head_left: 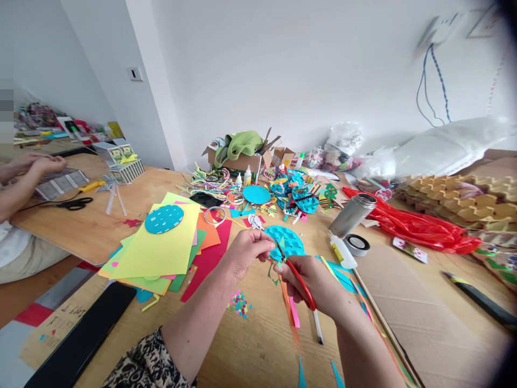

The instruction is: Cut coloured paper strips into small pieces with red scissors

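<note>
My right hand (309, 277) is closed round red-handled scissors (301, 283), their blades pointing up and left toward my other hand. Thumb and fingers of my left hand (252, 250) are pinched together beside the blade tips, on what looks like a small piece of green paper. Thin green paper strips (274, 277) dangle between the hands, close to the right thumb. Just behind the blades lies a round blue disc (288, 240) with a dimpled pattern. The left fingertips partly hide what they pinch.
Coloured paper sheets (161, 253) lie left, with a spotted blue oval (163, 219) on top. Confetti dots (240, 304) and a pen (318, 327) are nearer. Right are a glue bottle (342, 250), steel flask (353, 214) and cardboard (424, 302). Another person's hands (44, 164) work far left.
</note>
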`<control>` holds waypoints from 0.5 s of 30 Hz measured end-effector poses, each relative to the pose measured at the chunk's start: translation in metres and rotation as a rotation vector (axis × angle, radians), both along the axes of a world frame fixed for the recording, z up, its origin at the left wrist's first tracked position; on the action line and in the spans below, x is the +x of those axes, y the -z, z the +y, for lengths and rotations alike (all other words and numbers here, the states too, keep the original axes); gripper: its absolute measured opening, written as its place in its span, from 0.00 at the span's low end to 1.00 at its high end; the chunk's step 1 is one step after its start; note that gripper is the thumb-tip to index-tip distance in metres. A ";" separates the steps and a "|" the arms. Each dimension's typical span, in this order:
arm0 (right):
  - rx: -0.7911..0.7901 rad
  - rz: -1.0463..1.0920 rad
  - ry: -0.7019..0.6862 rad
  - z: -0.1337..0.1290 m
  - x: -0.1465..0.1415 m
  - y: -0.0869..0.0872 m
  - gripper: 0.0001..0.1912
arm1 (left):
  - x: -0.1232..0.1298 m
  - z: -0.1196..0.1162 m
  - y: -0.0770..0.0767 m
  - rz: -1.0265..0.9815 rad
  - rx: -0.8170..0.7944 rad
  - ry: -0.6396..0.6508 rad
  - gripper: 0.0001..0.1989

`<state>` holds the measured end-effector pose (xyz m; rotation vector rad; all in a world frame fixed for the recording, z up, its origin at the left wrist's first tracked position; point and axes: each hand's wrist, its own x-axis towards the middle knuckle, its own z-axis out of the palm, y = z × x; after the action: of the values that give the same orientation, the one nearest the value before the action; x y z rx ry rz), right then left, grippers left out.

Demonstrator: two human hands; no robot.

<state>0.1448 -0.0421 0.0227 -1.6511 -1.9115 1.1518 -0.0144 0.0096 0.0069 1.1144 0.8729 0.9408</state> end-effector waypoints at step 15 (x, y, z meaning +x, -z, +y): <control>-0.013 0.019 0.008 0.000 -0.001 -0.001 0.23 | 0.000 0.000 0.001 0.008 0.011 0.023 0.08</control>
<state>0.1442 -0.0424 0.0234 -1.6476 -1.8879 1.1742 -0.0146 0.0097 0.0057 1.1364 0.8606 0.9233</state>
